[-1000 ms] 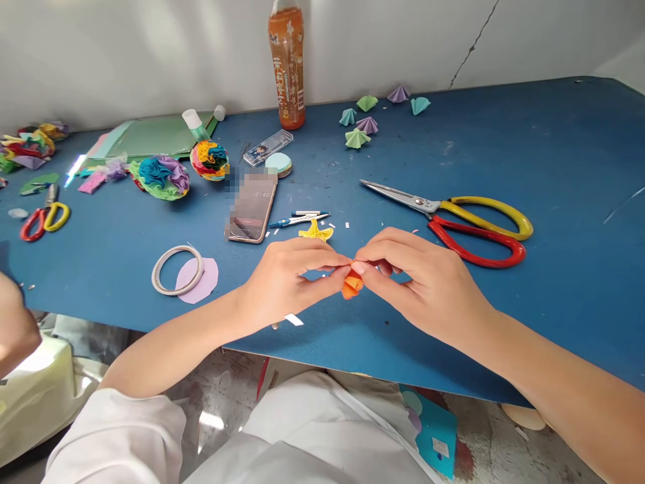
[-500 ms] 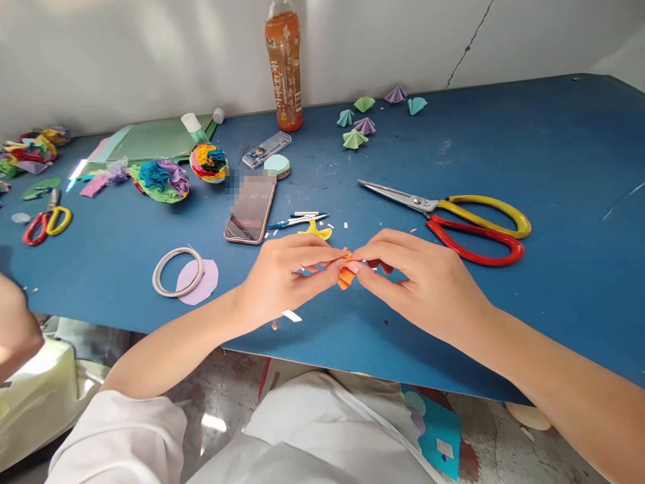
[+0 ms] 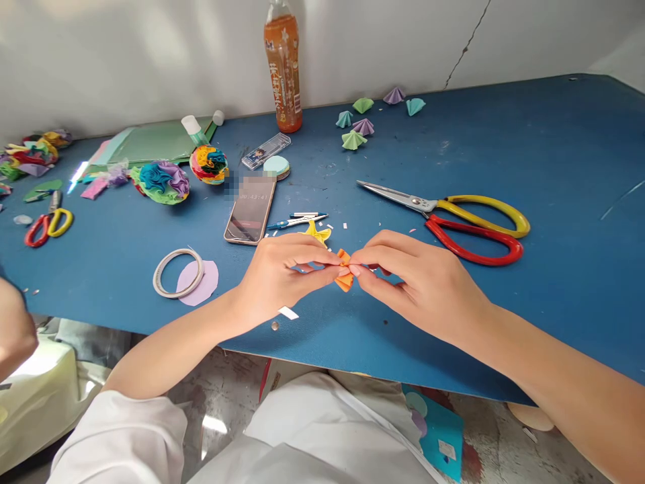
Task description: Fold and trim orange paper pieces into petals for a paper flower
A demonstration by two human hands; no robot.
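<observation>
A small folded orange paper piece (image 3: 345, 274) is pinched between both my hands just above the blue table (image 3: 554, 148). My left hand (image 3: 282, 275) grips it from the left with thumb and fingertips closed. My right hand (image 3: 418, 282) pinches it from the right, its other fingers curled. A folded yellow paper piece (image 3: 318, 232) lies on the table just behind my left fingers. Large scissors with red and yellow handles (image 3: 453, 218) lie to the right of my right hand.
A phone (image 3: 250, 209), tape ring (image 3: 177, 271) on a lilac paper circle, pens (image 3: 297, 218), a drink bottle (image 3: 283, 67), multicoloured paper flower balls (image 3: 160, 180), several small folded paper cones (image 3: 355, 124), small scissors (image 3: 48, 225) and green paper sheets lie about. Another person's elbow (image 3: 13, 333) shows at left.
The orange paper piece has been turned and raised slightly between my fingertips; both hands have stayed in nearly the same spot.
</observation>
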